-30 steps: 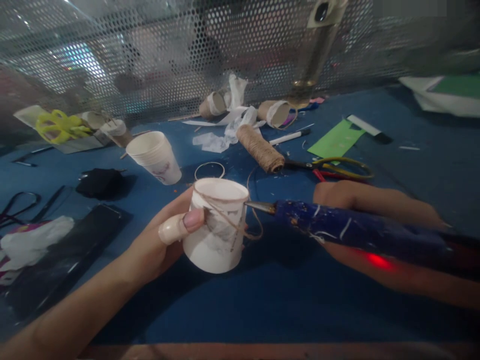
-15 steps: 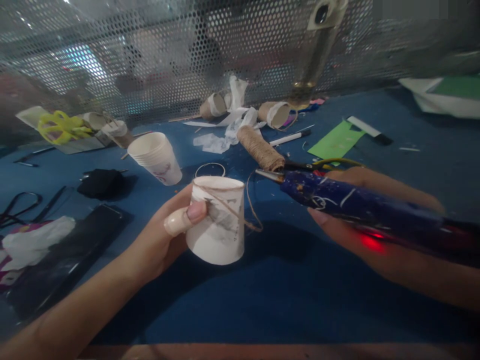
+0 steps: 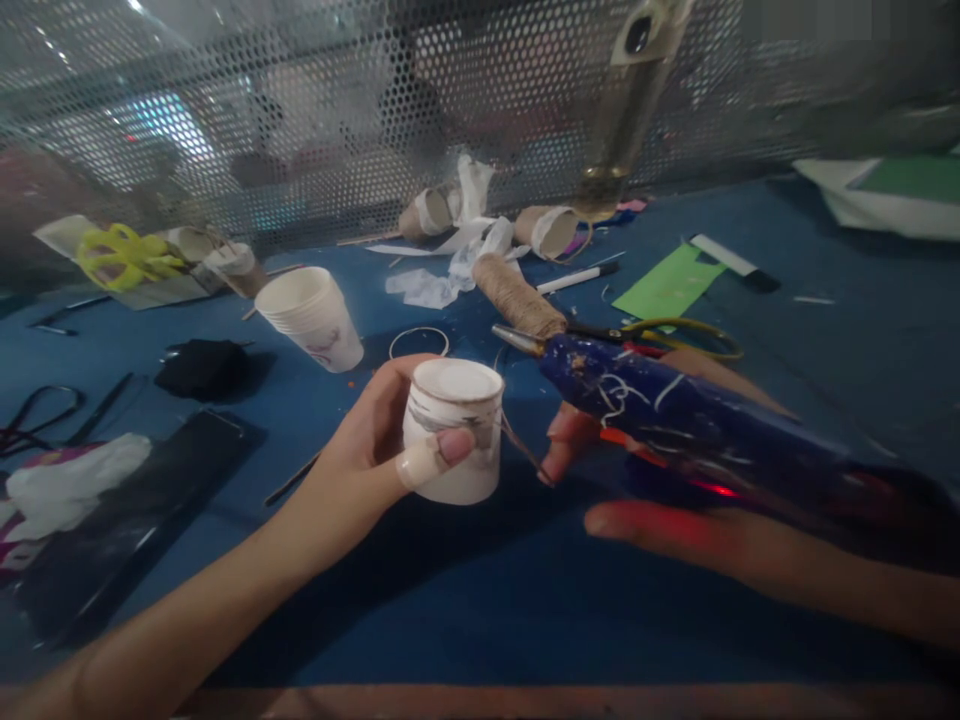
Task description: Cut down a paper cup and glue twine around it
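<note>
My left hand (image 3: 367, 455), with a plaster on its thumb, is wrapped round a small white paper cup (image 3: 457, 483) with a smudged grey print. The cup is upside down, its base tilted towards me. Brown twine (image 3: 519, 440) runs along the base rim and trails off to the right. In my right hand (image 3: 675, 535) is a dark blue hot glue gun (image 3: 720, 430) with a glowing red light. Its metal nozzle points left, above and beyond the cup. A fingertip of this hand is at the loose twine; whether it presses on it I cannot tell.
Behind the cup lies a twine spool (image 3: 521, 295) beside yellow-handled scissors (image 3: 697, 338). Stacked paper cups (image 3: 319, 320) stand left of it. A black case (image 3: 135, 510), yellow scissors (image 3: 127, 258), green paper (image 3: 667, 282), markers and crumpled tissue (image 3: 427, 287) lie around. A perforated metal panel (image 3: 337, 120) borders the back.
The cup has shifted slightly right and tilted, showing its base. The twine now lies along the base rim instead of slanting across the side. My right fingers have reached towards the loose twine.
</note>
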Motion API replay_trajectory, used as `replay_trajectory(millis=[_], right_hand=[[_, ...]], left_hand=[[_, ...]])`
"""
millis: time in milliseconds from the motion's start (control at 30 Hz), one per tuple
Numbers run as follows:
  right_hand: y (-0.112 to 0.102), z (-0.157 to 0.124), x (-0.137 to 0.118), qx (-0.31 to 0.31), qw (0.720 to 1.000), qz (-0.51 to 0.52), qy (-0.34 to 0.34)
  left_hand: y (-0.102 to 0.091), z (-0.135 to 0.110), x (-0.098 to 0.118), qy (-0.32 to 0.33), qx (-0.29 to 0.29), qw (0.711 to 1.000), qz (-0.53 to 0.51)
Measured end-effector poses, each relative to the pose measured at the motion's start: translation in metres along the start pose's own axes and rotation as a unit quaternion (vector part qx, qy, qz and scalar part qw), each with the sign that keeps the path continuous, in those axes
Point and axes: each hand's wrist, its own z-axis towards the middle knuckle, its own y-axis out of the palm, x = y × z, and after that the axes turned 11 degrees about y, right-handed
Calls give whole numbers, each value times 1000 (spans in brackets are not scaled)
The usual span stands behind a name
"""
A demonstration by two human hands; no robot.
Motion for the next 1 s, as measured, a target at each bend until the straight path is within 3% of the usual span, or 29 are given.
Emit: replay_trajectory(millis=[200,367,567,667,800,1000], right_hand=[[0,-4,-2,-21,997,0,80],[1,-5,6,25,999,-23,23],[4,-5,5,56,987,-149,-19],[5,-6,7,72,990,-118,-12],[6,-5,11,28,999,-38,-12],[7,-6,12,46,998,-41,-2]], left_hand=[[4,-1,4,4,-7,1000,15],[8,0,6,3,-5,999,35],[12,2,7,-4,10,998,57],[13,3,8,-17,19,998,64],[13,3,9,-20,4,998,65],[12,2,9,-26,-1,995,94]])
